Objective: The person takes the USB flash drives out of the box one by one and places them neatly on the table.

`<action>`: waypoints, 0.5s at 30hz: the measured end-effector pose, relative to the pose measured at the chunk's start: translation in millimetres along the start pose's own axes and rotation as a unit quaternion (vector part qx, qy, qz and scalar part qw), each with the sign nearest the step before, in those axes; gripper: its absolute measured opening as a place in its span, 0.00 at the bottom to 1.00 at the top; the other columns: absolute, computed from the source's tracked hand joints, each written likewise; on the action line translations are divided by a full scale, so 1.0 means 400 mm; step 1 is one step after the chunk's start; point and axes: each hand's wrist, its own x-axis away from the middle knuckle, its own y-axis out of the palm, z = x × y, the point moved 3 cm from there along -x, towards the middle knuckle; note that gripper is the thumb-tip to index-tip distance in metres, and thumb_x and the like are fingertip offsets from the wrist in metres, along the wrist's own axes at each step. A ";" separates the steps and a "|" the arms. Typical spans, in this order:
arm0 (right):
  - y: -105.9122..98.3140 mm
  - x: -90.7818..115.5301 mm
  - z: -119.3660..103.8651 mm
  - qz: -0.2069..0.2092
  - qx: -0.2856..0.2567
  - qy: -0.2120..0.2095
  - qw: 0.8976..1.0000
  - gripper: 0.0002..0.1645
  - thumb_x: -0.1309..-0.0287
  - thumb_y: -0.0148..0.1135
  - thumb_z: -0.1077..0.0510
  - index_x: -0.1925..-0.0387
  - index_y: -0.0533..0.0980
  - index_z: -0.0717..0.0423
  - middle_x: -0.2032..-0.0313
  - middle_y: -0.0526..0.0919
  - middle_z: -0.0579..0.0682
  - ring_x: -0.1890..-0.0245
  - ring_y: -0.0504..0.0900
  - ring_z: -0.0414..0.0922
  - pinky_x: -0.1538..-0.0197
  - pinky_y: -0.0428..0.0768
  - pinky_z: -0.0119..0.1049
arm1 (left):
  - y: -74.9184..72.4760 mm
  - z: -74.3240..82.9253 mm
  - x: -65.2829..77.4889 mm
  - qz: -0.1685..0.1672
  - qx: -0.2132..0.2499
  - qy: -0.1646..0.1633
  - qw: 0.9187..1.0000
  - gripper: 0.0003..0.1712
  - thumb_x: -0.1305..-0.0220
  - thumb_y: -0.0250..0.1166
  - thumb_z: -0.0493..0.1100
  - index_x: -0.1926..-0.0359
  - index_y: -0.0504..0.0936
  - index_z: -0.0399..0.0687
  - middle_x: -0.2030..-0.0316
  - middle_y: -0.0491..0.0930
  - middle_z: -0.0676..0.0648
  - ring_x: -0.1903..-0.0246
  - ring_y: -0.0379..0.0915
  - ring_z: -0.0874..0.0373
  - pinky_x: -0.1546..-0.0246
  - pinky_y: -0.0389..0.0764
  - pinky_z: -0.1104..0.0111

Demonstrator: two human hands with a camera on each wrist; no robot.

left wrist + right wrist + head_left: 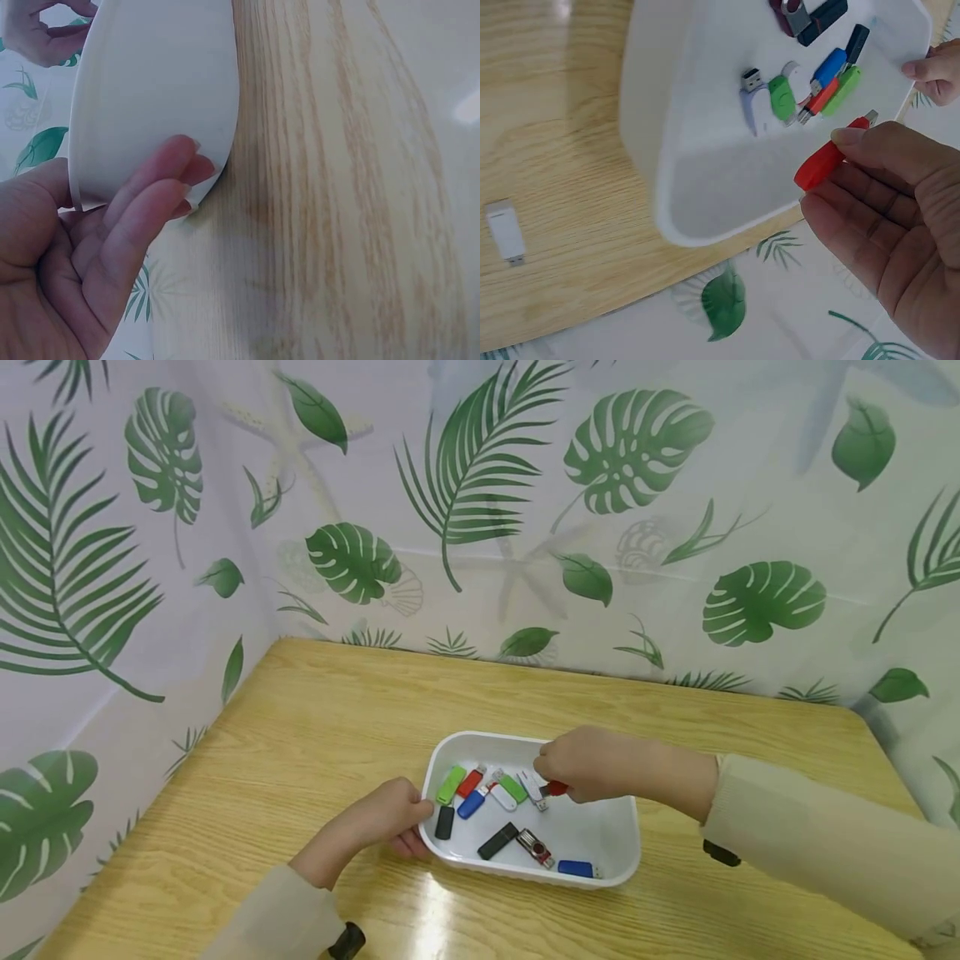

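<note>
A white plastic tray point(600, 839) sits on the wooden table, with several USB flash drives in it. My left hand point(386, 814) grips its left end, thumb over the rim and fingers against the outer wall, as the left wrist view shows. Over the tray's far right part, my right hand point(585, 764) pinches a red USB flash drive point(821, 163) between thumb and fingers, its metal plug uncovered. Nearby in the tray are a white drive point(528, 784), a green one point(512, 787), a blue one point(472, 803) and a black one point(498, 841).
A white USB flash drive point(506, 231) lies on the table outside the tray; my right arm hides it in the head view. Another blue drive point(576, 868) is at the tray's near right. A leaf-patterned cloth point(480, 527) hangs behind the wooden table point(330, 710).
</note>
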 end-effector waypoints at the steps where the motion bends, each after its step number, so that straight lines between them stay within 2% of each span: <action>1: 0.004 0.008 0.006 0.001 -0.008 0.005 1.000 0.08 0.49 0.66 0.62 0.65 0.78 0.54 0.72 0.78 0.45 0.74 0.71 0.40 0.68 0.77 0.29 | 0.001 0.000 -0.001 0.000 -0.001 0.000 1.000 0.15 0.42 0.49 0.36 0.77 0.79 0.32 0.84 0.81 0.40 0.82 0.81 0.53 0.81 0.83 0.64; 9: 0.026 0.077 0.056 0.016 -0.036 0.026 0.999 0.08 0.52 0.67 0.64 0.74 0.75 0.53 0.77 0.73 0.44 0.77 0.68 0.39 0.74 0.72 0.28 | 0.002 0.003 -0.001 0.000 -0.006 -0.003 1.000 0.15 0.42 0.49 0.36 0.77 0.79 0.32 0.84 0.81 0.40 0.82 0.81 0.52 0.81 0.83 0.64; 15: 0.062 0.118 0.108 0.026 -0.061 0.041 0.997 0.09 0.54 0.68 0.66 0.75 0.74 0.53 0.76 0.74 0.43 0.77 0.69 0.39 0.73 0.73 0.28 | 0.002 -0.001 -0.002 -0.001 -0.004 -0.003 1.000 0.15 0.42 0.50 0.36 0.75 0.80 0.31 0.84 0.81 0.40 0.82 0.81 0.52 0.81 0.83 0.64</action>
